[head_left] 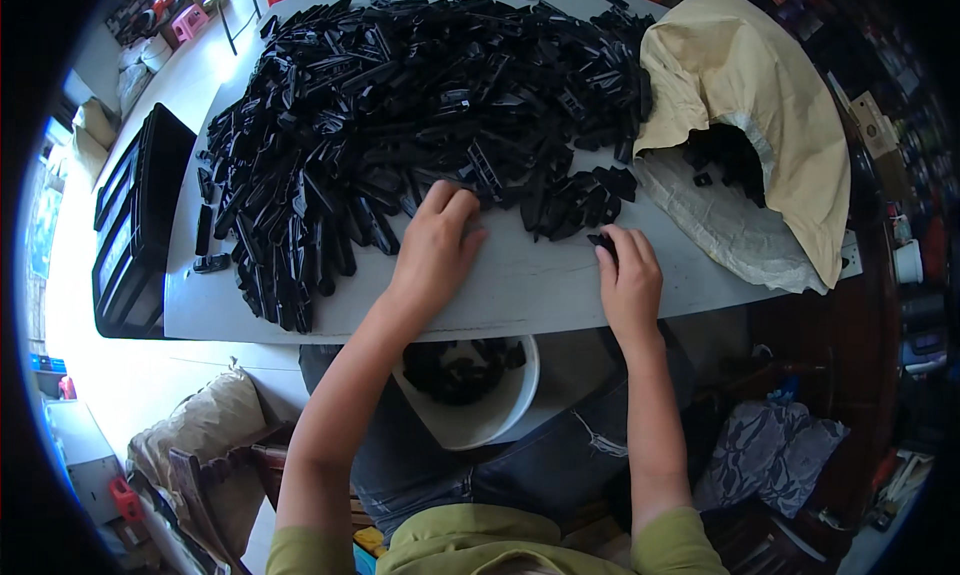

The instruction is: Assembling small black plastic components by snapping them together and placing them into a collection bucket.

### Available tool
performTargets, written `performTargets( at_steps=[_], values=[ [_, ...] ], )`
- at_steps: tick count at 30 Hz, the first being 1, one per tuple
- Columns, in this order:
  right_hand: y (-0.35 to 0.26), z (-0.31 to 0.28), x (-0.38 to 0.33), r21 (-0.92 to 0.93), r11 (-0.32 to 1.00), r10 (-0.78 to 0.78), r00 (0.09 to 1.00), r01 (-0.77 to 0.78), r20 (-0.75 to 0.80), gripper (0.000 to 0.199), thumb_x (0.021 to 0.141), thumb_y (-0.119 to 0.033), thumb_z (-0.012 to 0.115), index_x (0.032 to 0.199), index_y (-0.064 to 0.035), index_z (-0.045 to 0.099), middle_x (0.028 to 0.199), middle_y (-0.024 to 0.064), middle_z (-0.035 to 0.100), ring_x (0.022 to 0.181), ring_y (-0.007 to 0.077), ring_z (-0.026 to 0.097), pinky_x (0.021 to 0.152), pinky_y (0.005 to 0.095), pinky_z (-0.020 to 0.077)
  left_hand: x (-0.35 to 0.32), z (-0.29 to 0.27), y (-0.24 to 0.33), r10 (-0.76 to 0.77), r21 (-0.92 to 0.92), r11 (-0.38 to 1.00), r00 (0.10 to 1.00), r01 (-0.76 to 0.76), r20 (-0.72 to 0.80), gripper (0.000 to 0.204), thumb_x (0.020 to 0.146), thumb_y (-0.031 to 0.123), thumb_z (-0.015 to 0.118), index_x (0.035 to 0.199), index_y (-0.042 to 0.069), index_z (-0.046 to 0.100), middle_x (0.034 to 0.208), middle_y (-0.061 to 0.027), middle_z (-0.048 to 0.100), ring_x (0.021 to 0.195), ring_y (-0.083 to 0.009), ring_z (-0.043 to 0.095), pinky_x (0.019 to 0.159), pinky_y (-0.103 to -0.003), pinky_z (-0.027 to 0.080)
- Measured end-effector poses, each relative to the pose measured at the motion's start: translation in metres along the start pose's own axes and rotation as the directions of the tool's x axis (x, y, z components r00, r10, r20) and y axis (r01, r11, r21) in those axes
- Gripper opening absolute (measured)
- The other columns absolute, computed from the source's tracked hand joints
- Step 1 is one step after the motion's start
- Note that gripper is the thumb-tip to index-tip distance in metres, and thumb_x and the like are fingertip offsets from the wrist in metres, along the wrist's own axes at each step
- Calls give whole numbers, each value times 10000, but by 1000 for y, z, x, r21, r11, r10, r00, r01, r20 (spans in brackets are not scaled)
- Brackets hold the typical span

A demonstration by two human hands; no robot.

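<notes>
A big heap of black plastic parts [380, 105], mostly long and narrow, covers much of the grey-white tabletop [540, 285]. My left hand [437, 245] is at the heap's near edge with its fingers curled against the parts. Its fingertips are hidden, so what they grip cannot be made out. Further right, my right hand [632, 275] pinches a small black plastic part [603, 243] between thumb and fingers, just above the table. Beyond it lies a looser cluster of black parts [575, 203] at the heap's near right side.
An open tan sack [770, 105] with black pieces inside lies at the table's right. Below the front edge, a white bucket [530, 375] between my legs holds more black parts. A black crate [135, 235] stands left of the table. A patterned cushion [770, 455] is at lower right.
</notes>
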State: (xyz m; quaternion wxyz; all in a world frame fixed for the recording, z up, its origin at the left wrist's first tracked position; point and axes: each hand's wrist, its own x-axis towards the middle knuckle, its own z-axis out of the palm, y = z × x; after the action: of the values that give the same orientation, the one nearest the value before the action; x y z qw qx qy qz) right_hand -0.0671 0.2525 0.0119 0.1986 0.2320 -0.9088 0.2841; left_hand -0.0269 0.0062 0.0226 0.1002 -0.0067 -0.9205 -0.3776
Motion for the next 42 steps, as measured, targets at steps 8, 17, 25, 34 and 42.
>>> performTargets(
  at_steps=[8, 17, 25, 34, 42],
  values=[
    [-30, -6, -13, 767, 497, 381, 896, -407, 228, 276, 979, -96, 517, 1244, -25, 548, 826, 28, 606, 666, 62, 522, 625, 210, 438, 8, 1, 10, 199, 275, 949, 970, -155, -138, 353, 767, 53, 722, 1083, 46, 565, 1096, -113, 530, 953, -298, 577, 816, -370, 491],
    [-47, -6, -24, 624, 718, 169, 947, -307, 272, 312, 880, -37, 653, 1189, -3, 641, 796, 5, 580, 691, 67, 508, 619, 229, 446, -47, -26, 7, 136, -90, 988, 983, -125, 121, 233, 807, 76, 699, 1034, 29, 682, 1027, -133, 610, 947, -265, 592, 804, -374, 492],
    [-62, 6, -18, 616, 727, 103, 936, -302, 337, 362, 742, -37, 774, 1088, 2, 676, 832, 72, 621, 718, 137, 582, 630, 267, 474, -47, -22, 0, 282, -142, 953, 955, -268, 89, 278, 742, 53, 746, 1010, 20, 679, 1016, -115, 615, 918, -291, 603, 787, -369, 505],
    [-58, -6, -8, 296, 952, -185, 909, 72, 374, 351, 694, -121, 810, 1011, -10, 707, 768, 64, 566, 640, 206, 578, 580, 318, 469, -40, -22, -5, 332, -221, 929, 934, -298, 132, 242, 713, 28, 753, 944, 5, 682, 977, -116, 661, 912, -301, 620, 802, -374, 519],
    [-57, 3, -2, 394, 914, -221, 935, 99, 278, 260, 768, -78, 743, 1016, -16, 697, 906, 95, 594, 708, 250, 615, 609, 329, 491, -35, -26, -4, 415, -255, 899, 877, -356, 242, 292, 717, 35, 741, 1004, 10, 696, 977, -127, 662, 946, -285, 632, 820, -363, 520]
  ],
)
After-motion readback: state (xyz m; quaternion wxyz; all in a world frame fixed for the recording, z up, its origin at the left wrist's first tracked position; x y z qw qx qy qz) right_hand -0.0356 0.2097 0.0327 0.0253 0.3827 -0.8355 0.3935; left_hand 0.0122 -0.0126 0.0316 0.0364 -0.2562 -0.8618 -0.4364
